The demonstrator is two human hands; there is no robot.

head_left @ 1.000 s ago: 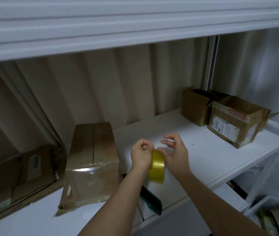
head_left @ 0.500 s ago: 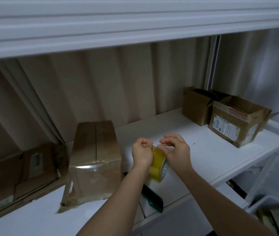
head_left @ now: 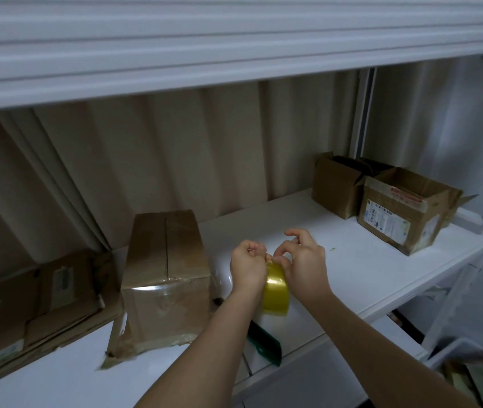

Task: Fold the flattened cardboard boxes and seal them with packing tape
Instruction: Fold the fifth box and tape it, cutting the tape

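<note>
A yellow roll of packing tape (head_left: pixel 275 293) hangs between my two hands above the white shelf (head_left: pixel 337 260). My left hand (head_left: pixel 247 266) grips the roll at its top left with curled fingers. My right hand (head_left: pixel 303 263) pinches at the top edge of the roll with thumb and forefinger, its other fingers raised. A folded cardboard box (head_left: pixel 163 278) with shiny tape across its front stands on the shelf just left of my hands. A stack of flattened cardboard boxes (head_left: pixel 28 307) lies at the far left.
Two opened cardboard boxes (head_left: pixel 396 207) stand at the shelf's back right. A dark green tool (head_left: pixel 263 343) lies at the shelf's front edge under my left forearm. An upper shelf (head_left: pixel 234 54) overhangs. A beige curtain hangs behind.
My right hand's fingers have shifted from the roll's side to its top edge, next to my left hand. The roll has tilted slightly. The view has drifted a little.
</note>
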